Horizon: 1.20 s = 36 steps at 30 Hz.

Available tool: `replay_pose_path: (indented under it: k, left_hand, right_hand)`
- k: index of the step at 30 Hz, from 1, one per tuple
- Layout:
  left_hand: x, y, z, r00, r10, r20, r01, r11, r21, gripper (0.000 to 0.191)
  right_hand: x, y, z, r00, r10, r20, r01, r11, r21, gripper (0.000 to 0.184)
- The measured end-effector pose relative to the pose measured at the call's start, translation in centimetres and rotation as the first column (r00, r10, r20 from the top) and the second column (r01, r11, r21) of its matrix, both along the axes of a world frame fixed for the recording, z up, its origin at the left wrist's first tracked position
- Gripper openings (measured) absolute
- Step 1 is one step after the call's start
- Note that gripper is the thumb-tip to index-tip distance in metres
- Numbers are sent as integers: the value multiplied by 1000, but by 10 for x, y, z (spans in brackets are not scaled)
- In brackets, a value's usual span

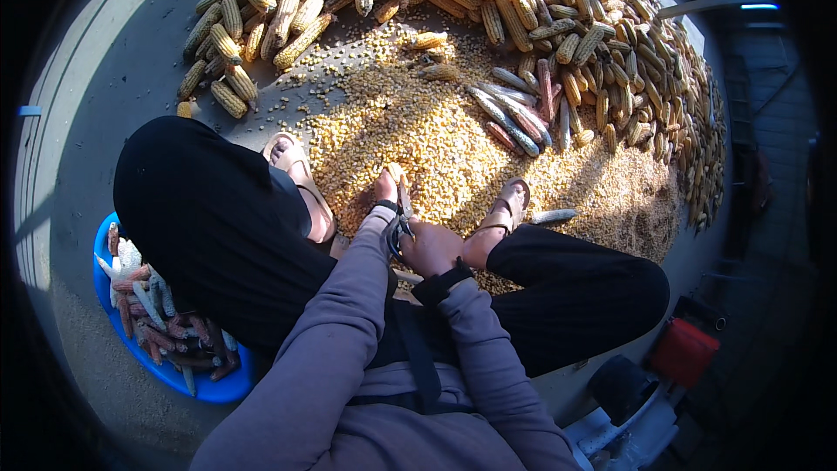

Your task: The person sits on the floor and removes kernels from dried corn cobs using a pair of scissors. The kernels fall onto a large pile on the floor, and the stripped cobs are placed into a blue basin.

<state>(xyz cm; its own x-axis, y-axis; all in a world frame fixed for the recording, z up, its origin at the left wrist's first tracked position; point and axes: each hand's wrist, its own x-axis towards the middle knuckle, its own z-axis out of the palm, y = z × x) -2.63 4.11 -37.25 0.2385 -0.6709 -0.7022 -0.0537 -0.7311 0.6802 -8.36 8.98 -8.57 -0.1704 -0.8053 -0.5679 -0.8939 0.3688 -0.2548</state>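
Between my feet, my left hand grips a yellow corn cob, mostly covered by the fingers. My right hand is closed around the dark handles of a pair of scissors or shears. The metal blades point away from me and reach up to the cob; whether they touch it I cannot tell. Under and beyond both hands spreads a heap of loose corn kernels. Stripped cobs, whitish and reddish, lie together on the kernels at the upper right, and a single stripped cob lies beside my right foot.
Unshelled corn cobs are piled in an arc along the far side and right. A blue basin holding stripped cobs stands at my left. At the lower right are a red object and a dark container. My sandalled feet flank the kernels.
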Motion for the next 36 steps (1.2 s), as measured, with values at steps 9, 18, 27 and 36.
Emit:
replay_pose_path:
  k: [9,18,27,36]
  left_hand:
    - [7,2,10,988,-89,125,93,995,-25,58]
    - [5,1,7,972,-131,196,144,988,-52,63]
    - [-5,11,-63,962,-187,199,200,979,-48,67]
    - [-3,18,-55,945,-254,206,277,956,-91,69]
  right_hand:
    - [-14,-2,5,995,-21,99,13,997,76,31]
    - [-20,-26,-3,993,-25,111,4,982,191,33]
    - [-22,-12,2,997,18,77,-27,993,114,32]
    - [-20,-24,-15,996,4,90,-15,992,124,31]
